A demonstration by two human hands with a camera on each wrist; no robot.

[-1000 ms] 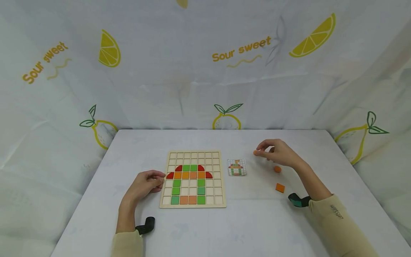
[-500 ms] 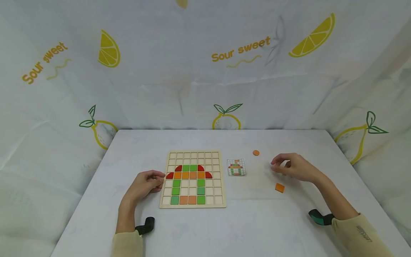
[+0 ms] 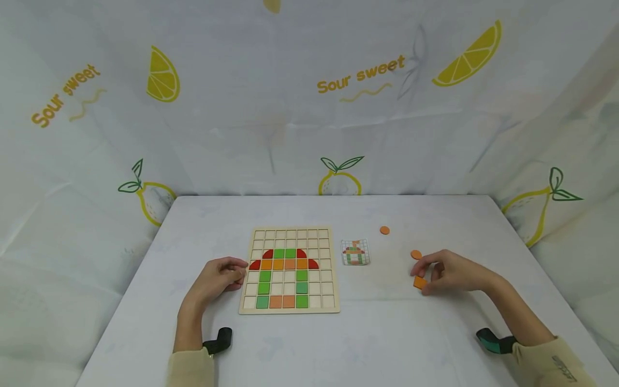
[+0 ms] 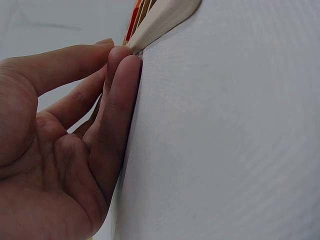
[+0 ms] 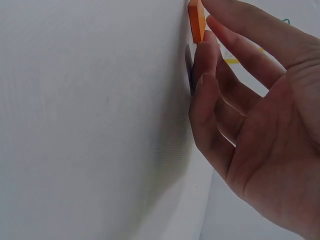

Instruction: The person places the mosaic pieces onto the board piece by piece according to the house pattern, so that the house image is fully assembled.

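Note:
On the left, my left hand [image 3: 218, 278] rests beside a wooden grid board [image 3: 325, 274], its fingertips at the board's left edge. The left wrist view shows its fingers [image 4: 117, 100] bent lightly against the board's corner. Red, green and orange tiles fill part of the grid in a mushroom-like pattern. On the right, my right hand [image 3: 450, 273] holds thumb and fingers around an orange square tile [image 3: 419, 282], low at the table. In the right wrist view, this tile [image 5: 197, 21] sits by the fingertips. A round orange tile [image 3: 416, 254] lies just behind the hand.
A small pattern card [image 3: 355, 252] lies right of the board. Another round orange tile [image 3: 384, 230] lies farther back on the white-covered table [image 3: 367, 338]. A cloth [image 3: 242, 145] with lemon prints hangs behind and at the sides.
My right hand has left the far round tile lying on the table, moved toward the front past the nearer round one, and come to the square tile. My left hand stays put.

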